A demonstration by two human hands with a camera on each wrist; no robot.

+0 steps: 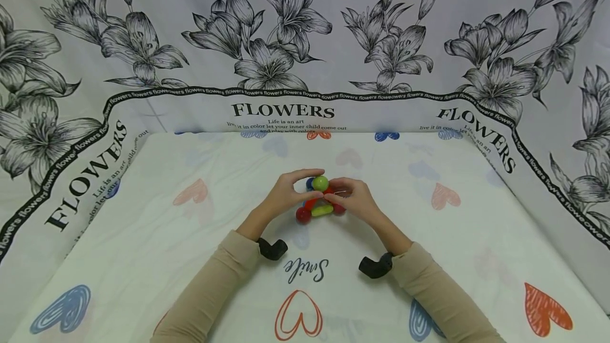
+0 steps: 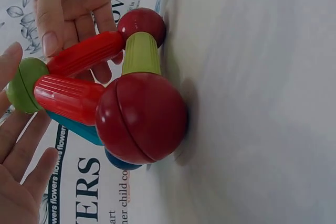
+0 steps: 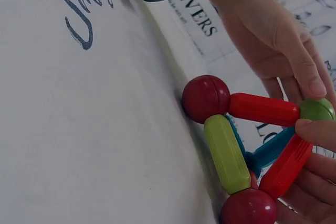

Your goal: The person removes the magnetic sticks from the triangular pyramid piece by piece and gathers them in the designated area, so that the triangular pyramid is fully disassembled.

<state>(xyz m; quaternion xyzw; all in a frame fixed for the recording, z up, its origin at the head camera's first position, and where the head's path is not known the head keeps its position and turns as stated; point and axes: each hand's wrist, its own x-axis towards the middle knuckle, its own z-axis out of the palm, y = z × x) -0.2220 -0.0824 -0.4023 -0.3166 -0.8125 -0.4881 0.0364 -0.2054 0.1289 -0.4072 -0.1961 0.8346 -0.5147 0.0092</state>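
The ball-and-rod pyramid (image 2: 89, 100) stands on the cloth-covered tabletop (image 1: 143, 226), midway between its left and right edges and short of its far edge, with a green ball (image 1: 321, 183) on top. The weak spot, I judge, is that crowded top joint: if I squeeze harder from one side than the other, the green ball could twist off the right red rod (image 3: 287, 166) or the blue rod (image 3: 270, 148). Lifting by the top alone might also drop the yellow-green rod (image 1: 322, 210) from between the two dark red balls (image 1: 303, 215), since neither hand holds that low edge. Round, smooth balls could roll if a joint gives. My left hand (image 1: 285, 190) pinches the green ball, forefinger arched over its far side and thumb in front. My right hand (image 1: 356, 195) holds the right red rod near its upper end, thumb at the joint and fingers behind; how firmly I press, I cannot tell. Both forearms slant inward from the near side, wrists well apart, thumbs almost meeting below the ball.
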